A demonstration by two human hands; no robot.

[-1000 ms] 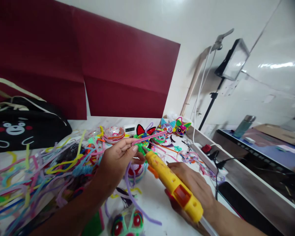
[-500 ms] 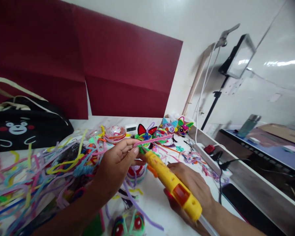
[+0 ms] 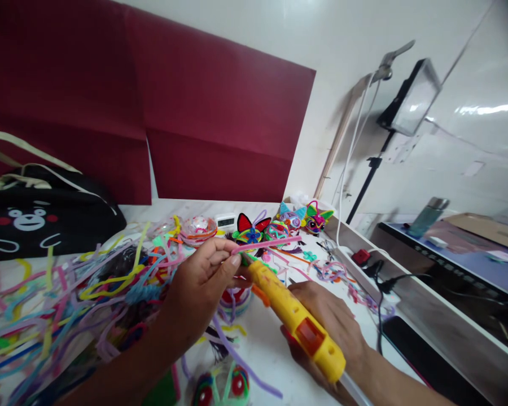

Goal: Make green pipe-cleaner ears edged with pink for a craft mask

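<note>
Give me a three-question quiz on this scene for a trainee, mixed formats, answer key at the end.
1. Which hand holds the yellow glue gun?
2. What colour is the fuzzy strip jutting rightward from the left hand? (a) blue (b) pink (c) yellow
3. True or false: the black bag bears a cartoon face.

Key: 1. The right hand; 2. b; 3. true.

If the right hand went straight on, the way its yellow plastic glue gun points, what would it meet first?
Probably the left hand: the tip of the yellow glue gun appears beside its fingers, which hold a thin pink fuzzy stem. Depth is unclear.
</note>
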